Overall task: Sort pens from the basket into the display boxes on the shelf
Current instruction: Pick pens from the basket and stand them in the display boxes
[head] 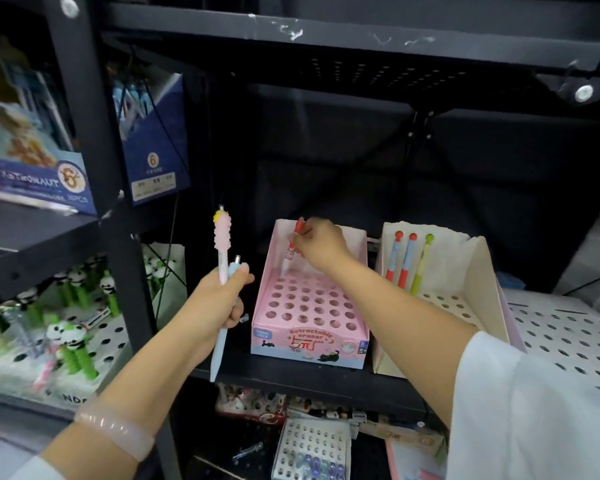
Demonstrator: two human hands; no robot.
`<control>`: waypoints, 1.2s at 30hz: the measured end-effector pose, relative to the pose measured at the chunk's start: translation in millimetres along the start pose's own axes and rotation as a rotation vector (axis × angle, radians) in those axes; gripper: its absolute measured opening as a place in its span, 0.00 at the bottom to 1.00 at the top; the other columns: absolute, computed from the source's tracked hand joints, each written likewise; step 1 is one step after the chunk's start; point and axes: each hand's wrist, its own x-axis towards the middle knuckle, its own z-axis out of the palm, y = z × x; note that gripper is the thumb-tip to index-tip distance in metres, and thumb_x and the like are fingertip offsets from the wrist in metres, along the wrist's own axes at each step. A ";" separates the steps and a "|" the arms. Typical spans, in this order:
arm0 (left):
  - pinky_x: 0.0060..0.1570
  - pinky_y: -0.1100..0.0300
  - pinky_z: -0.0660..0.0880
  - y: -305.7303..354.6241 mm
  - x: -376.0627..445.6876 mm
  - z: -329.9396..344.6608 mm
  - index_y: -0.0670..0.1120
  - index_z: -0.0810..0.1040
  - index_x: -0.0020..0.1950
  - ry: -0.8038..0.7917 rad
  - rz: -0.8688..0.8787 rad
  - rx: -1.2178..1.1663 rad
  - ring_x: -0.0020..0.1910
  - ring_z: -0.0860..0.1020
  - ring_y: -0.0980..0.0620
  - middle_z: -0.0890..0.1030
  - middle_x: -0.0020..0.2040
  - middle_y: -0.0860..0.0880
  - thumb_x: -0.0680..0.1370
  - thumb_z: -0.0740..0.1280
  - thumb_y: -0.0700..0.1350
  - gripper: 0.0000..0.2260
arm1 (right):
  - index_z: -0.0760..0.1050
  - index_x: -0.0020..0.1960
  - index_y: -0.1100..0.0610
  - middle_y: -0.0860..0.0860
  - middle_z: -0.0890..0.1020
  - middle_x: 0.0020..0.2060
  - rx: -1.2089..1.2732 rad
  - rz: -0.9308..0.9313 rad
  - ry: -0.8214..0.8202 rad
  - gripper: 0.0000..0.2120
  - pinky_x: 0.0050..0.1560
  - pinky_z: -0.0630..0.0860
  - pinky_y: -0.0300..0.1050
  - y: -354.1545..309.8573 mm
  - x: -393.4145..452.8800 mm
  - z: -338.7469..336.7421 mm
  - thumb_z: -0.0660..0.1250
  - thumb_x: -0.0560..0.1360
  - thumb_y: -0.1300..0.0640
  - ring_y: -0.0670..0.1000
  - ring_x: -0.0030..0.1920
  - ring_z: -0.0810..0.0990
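Your pink display box (309, 308) on the shelf (291, 377) shows rows of open holes; the cream box (478, 271) beside it holds three pens (407, 261); your right hand (321, 245) pinches a red-capped pen (291, 249) over the pink box's back row; your left hand (222, 301) grips two pens (222, 271) upright.

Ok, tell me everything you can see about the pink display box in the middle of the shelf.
The pink display box is cardboard by the look of it, with tall back and side walls and a sloping insert full of round holes, nearly all empty. Its low front panel reads "Retractable eraser" above cartoon cats. It stands on the black shelf, beside a cream box. The right hand lowers a red-capped pen into its back row.
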 end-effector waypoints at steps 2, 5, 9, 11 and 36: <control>0.19 0.67 0.61 -2.5 -1.1 1.2 0.48 0.73 0.50 -0.044 -0.042 -0.028 0.21 0.65 0.59 0.80 0.52 0.49 0.80 0.59 0.49 0.07 | 0.77 0.49 0.60 0.57 0.82 0.46 -0.069 0.003 -0.034 0.09 0.44 0.71 0.42 1.3 3.3 5.4 0.63 0.77 0.54 0.55 0.47 0.79; 0.19 0.67 0.62 -2.6 -0.8 1.8 0.48 0.73 0.51 -0.071 -0.064 -0.036 0.21 0.65 0.58 0.80 0.55 0.48 0.81 0.59 0.49 0.07 | 0.78 0.50 0.59 0.56 0.82 0.46 -0.109 0.019 -0.059 0.09 0.44 0.71 0.42 3.1 5.0 13.1 0.61 0.78 0.56 0.54 0.45 0.79; 0.19 0.67 0.63 -2.5 -1.1 0.2 0.48 0.73 0.50 -0.079 -0.056 -0.030 0.21 0.66 0.58 0.80 0.52 0.49 0.80 0.59 0.50 0.07 | 0.78 0.47 0.59 0.56 0.82 0.43 -0.126 0.038 -0.089 0.11 0.43 0.70 0.42 2.9 3.7 17.8 0.60 0.78 0.53 0.54 0.42 0.77; 0.20 0.67 0.64 -3.3 -2.7 0.1 0.46 0.75 0.49 -0.071 -0.021 0.007 0.21 0.67 0.59 0.79 0.42 0.50 0.80 0.60 0.49 0.08 | 0.77 0.41 0.58 0.53 0.80 0.37 -0.156 0.073 -0.150 0.13 0.41 0.69 0.42 2.8 -0.5 16.2 0.59 0.78 0.53 0.53 0.39 0.77; 0.22 0.66 0.70 4.7 -36.0 163.1 0.48 0.71 0.46 -0.215 0.221 0.038 0.22 0.72 0.60 0.77 0.34 0.51 0.82 0.55 0.47 0.08 | 0.73 0.49 0.58 0.53 0.82 0.41 0.782 0.116 0.358 0.05 0.37 0.79 0.36 98.0 -81.9 -188.7 0.61 0.79 0.57 0.46 0.38 0.83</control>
